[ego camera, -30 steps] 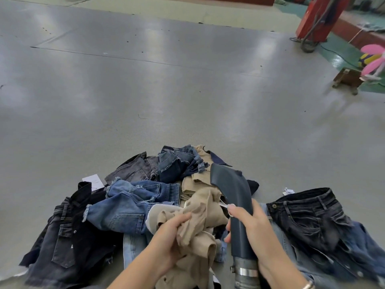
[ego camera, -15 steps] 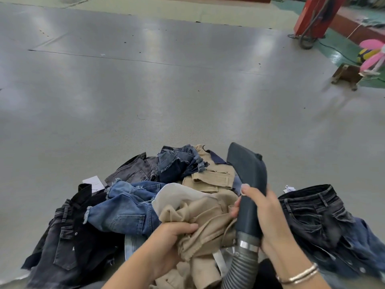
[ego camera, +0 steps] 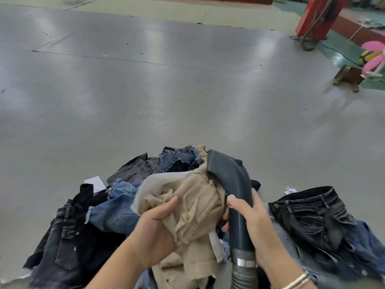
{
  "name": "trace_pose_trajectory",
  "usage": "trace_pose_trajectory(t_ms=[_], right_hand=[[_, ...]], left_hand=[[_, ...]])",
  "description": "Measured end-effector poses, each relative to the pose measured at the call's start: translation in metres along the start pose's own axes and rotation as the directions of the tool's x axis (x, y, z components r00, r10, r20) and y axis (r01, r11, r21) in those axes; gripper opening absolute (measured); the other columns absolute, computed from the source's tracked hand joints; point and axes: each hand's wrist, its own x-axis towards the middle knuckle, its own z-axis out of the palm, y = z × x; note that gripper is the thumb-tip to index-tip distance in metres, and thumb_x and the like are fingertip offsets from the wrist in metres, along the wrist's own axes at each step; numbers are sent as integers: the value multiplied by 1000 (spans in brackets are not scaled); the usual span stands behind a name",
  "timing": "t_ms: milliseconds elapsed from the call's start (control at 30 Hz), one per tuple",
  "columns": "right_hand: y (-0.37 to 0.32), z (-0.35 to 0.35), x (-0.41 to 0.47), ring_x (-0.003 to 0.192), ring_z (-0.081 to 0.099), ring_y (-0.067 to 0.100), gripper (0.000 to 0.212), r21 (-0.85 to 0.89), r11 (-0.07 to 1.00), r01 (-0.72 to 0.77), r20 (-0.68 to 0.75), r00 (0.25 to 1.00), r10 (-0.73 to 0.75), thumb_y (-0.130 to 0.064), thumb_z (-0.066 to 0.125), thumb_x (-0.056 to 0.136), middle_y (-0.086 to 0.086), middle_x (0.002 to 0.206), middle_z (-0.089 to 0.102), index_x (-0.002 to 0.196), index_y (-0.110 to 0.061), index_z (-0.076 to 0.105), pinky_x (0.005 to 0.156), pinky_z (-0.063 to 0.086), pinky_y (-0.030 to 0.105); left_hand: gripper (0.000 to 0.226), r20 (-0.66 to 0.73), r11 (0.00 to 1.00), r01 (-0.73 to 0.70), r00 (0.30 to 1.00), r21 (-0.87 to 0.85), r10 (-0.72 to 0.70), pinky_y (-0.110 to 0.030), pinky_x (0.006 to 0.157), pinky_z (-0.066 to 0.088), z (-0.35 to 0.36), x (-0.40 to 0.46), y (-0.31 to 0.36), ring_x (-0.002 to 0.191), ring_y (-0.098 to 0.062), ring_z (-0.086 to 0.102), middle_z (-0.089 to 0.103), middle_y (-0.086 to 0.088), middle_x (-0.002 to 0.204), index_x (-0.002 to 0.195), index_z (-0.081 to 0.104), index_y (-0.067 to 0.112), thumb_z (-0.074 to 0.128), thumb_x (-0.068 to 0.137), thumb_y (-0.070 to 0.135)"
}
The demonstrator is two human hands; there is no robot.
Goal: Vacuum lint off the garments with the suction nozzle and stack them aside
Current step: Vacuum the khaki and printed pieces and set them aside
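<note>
A beige garment (ego camera: 193,205) is bunched up in front of me, gripped from below left by my left hand (ego camera: 155,228). My right hand (ego camera: 253,222) is wrapped around the dark suction nozzle (ego camera: 231,180), whose wide mouth presses against the upper right of the beige cloth. A ribbed grey hose (ego camera: 242,274) runs down from the nozzle. Under and around the beige piece lies a heap of denim garments (ego camera: 116,211) in blue, grey and black. Dark jeans (ego camera: 312,213) lie apart on the right.
The garments rest on a wide grey work surface (ego camera: 166,90) stretching far ahead. A white paper tag (ego camera: 94,182) lies left of the heap. At the far right stand a red machine (ego camera: 314,15), a small wooden stool (ego camera: 350,77) and pink objects (ego camera: 374,56).
The nozzle swung out to the right and has come back left onto the beige garment. My left hand lifted and spread the beige cloth higher.
</note>
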Motion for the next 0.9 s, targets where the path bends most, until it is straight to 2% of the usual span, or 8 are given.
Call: trace_pose_trajectory(t_ms=[133,233,367,533,633,700,800,900], right_hand=[[-4,-10,12,58,62,27,19,-50,996,70,-174,982,-77,-21,65,85,10,75,64,103,-21,59,53,53,36],[-10,-14,11,53,60,29,18,-30,994,104,-211,972,-108,-19,63,86,10,65,61,102,-16,55,49,54,36],[-16,-12,-8,47,57,32,27,-82,993,90,-61,994,-95,-28,71,78,15,61,57,95,-13,56,46,50,35],[-11,0,-35,50,60,23,32,-280,959,54,285,958,29,-43,69,63,6,61,63,94,-42,60,49,49,28],[-5,3,-40,71,66,5,39,-484,868,114,298,954,41,-50,65,60,-10,83,70,98,-52,55,64,49,15],[-5,5,-40,77,65,11,44,-540,833,122,282,959,42,-48,64,63,-5,89,69,105,-43,54,69,47,19],[-8,9,-39,58,59,23,38,-459,886,66,250,967,58,-40,64,67,7,73,65,104,-34,56,59,48,28],[-9,11,-33,49,53,21,27,-370,929,22,221,973,64,-37,65,69,4,63,58,95,-32,60,55,45,32]], left_hand=[[64,10,993,-96,995,-62,96,-45,84,54,4,-8,14,113,-33,62,62,-16,127,119,68,10,88,58,15],[71,-18,991,-125,992,-53,124,-45,82,56,5,-7,14,112,-34,63,63,-17,126,119,68,9,90,51,13],[54,-143,968,-110,979,224,145,-42,93,53,4,-1,3,117,-31,60,64,-16,124,123,64,5,70,70,13],[27,-392,874,-47,881,484,264,-43,91,51,-11,7,-5,104,-30,66,71,-16,107,103,72,5,69,78,14],[11,-424,805,-14,845,593,327,-30,71,53,-12,8,-3,84,-22,65,73,-10,85,84,73,6,73,74,3],[9,-441,756,41,832,654,336,-25,65,50,-12,8,-2,73,-13,63,70,-2,72,72,73,11,68,64,10],[6,-420,724,77,854,685,307,-19,58,51,-12,7,-3,67,-7,66,72,3,71,71,74,12,72,76,10],[10,-402,742,47,862,669,309,-24,69,56,-11,8,-1,80,-12,71,76,-4,86,78,78,14,72,83,7]])
